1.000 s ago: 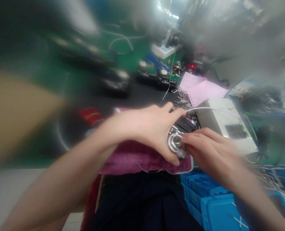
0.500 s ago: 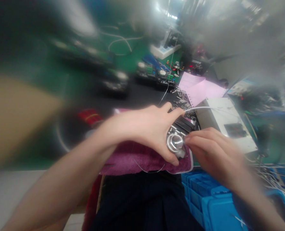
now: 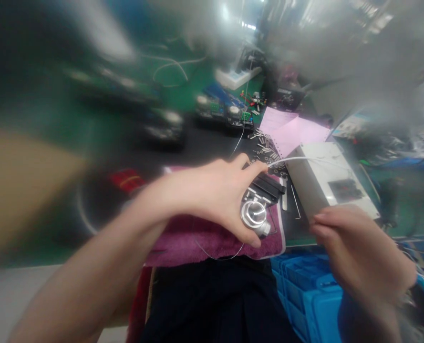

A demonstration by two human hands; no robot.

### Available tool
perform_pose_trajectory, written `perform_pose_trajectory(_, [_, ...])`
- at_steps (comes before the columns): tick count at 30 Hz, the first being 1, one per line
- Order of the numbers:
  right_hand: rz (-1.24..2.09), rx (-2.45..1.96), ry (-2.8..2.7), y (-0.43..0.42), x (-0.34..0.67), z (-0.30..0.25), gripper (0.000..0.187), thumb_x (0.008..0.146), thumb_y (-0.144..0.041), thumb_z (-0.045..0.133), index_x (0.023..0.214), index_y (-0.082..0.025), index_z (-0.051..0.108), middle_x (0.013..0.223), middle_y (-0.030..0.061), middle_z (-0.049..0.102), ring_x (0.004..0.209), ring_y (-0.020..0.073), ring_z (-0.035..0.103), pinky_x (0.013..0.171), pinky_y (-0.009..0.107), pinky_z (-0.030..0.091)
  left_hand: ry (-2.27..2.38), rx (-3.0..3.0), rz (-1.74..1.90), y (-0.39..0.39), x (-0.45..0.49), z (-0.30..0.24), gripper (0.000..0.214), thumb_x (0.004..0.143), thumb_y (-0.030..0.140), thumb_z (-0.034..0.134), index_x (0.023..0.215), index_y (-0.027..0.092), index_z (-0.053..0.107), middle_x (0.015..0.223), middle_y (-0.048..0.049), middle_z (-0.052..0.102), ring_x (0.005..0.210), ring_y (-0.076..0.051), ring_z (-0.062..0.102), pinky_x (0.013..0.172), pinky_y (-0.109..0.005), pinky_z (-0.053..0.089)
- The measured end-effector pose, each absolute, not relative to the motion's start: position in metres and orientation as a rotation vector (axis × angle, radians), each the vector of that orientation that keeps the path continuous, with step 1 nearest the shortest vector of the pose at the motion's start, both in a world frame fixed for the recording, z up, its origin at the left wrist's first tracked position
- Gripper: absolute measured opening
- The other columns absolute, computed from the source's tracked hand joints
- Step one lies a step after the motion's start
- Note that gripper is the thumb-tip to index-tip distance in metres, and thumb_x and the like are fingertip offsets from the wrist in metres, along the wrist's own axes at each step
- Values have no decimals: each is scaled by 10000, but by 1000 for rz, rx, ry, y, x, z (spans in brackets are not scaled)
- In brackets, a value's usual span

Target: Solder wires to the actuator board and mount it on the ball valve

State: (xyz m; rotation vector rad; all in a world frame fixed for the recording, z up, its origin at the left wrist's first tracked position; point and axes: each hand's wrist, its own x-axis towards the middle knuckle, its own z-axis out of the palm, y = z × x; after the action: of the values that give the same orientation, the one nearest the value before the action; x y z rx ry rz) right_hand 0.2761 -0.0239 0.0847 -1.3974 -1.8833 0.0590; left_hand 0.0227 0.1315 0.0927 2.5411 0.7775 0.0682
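Note:
My left hand (image 3: 229, 195) curls around a small metal-and-black device, its thumb along the near side and its fingers over the far side. The device has a shiny silver round part (image 3: 253, 214) facing up and a black block (image 3: 268, 186) at its far end. It rests on a purple towel (image 3: 204, 238) with a pale edge. Off to the right, apart from the device, my right hand (image 3: 355, 243) is closed in a pinch. Whatever may be between its fingertips is too small to make out.
A white box (image 3: 326, 166) stands right of the towel, with a hex key (image 3: 296, 202) beside it. Loose metal pins and rings (image 3: 265, 150) lie beyond, near pink papers (image 3: 290, 131). Circuit-board units (image 3: 238, 118) sit at the back. Blue crates (image 3: 305, 286) are below right.
My right hand has pulled away from the silver round part, moving right toward the white box. My left hand keeps its hold on the device. The view has shifted slightly.

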Motion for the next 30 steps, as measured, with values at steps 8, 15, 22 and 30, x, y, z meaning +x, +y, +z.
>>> perform_pose_trajectory(8, [235, -1367, -1846, -28, 276, 70, 219, 970, -107, 719, 1127, -258, 705, 1086, 4, 754, 984, 122, 734, 906, 180, 609, 785, 2508, 76, 124, 22, 98, 1300, 548, 910, 788, 1600, 281, 357, 1418, -105, 572, 1107, -372, 698, 945, -477, 585])
perform_pose_trajectory(15, [245, -1219, -1925, -16, 269, 73, 138, 999, -179, 688, 1122, -241, 684, 1019, 9, 759, 910, 125, 762, 818, 162, 619, 845, 2494, 31, 122, 22, 101, 1350, 499, 914, 798, 1612, 291, 356, 1445, -121, 564, 1128, -413, 702, 949, -524, 597])
perform_pose_trajectory(22, [397, -1423, -1733, -20, 257, 80, 81, 1007, -306, 715, 1081, -316, 745, 970, -63, 794, 800, 91, 765, 714, 124, 594, 825, 2467, 49, 122, 22, 101, 1296, 517, 900, 820, 1592, 327, 381, 1419, -109, 580, 1145, -419, 700, 988, -544, 578])
perform_pose_trajectory(30, [501, -1303, -1741, -16, 257, 67, 99, 1013, -224, 703, 1072, -267, 770, 1031, -1, 781, 949, 126, 745, 833, 205, 595, 827, 2466, 82, 124, 23, 96, 1252, 545, 864, 850, 1591, 350, 393, 1382, -102, 581, 1175, -409, 694, 1023, -504, 562])
